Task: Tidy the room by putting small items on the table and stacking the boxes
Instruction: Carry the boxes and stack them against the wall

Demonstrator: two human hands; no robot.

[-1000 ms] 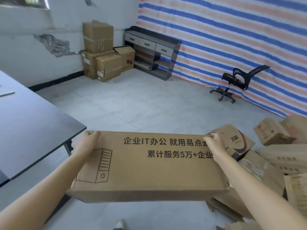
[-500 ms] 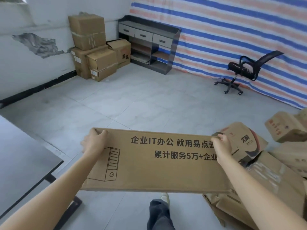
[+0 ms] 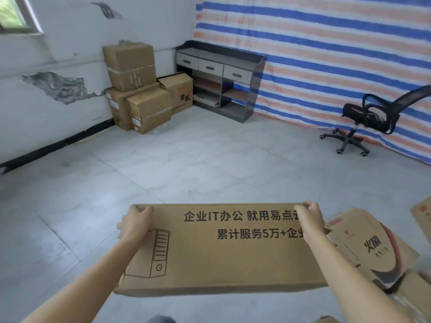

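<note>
Fingers (image 3: 145,209) on left hand (image 3: 135,223): hooked over far top edge of flat cardboard box (image 3: 221,252) at its left corner, packed close together, tips hidden behind the edge. Same on right hand (image 3: 311,221): fingers (image 3: 309,204) curled over top edge near right corner, close together, tips out of sight too. Gripping from both ends, forearms reaching in from bottom of view.

Sweeping left to right. Far left, top: corner of window (image 3: 11,15). Below it, white wall (image 3: 58,54) with grey patches of peeled paint, black skirting along the base. In the corner: stacked boxes (image 3: 137,89) on grey tiled floor (image 3: 210,159), one large box on top, several lower ones touching each other, against the wall. Just right of those: dark cabinet (image 3: 221,78) with three drawers over open shelves, touching nearest carton or just beside, can't tell.

Centre, low: held box, off the floor, broad printed face up toward camera, long side running left-right, slightly tilted. Printed with black Chinese text, "IT" and "5万+" readable, plus outline of a tower PC at left end.

Behind and right: blue, orange and white striped tarp (image 3: 326,54) covering the wall. Black office chair (image 3: 368,117) on castors in front of it, backrest reclined, well apart from cabinet. Bottom right: loose pile of cartons (image 3: 373,248) just beside held box's right end; contact or not, can't tell.
</note>
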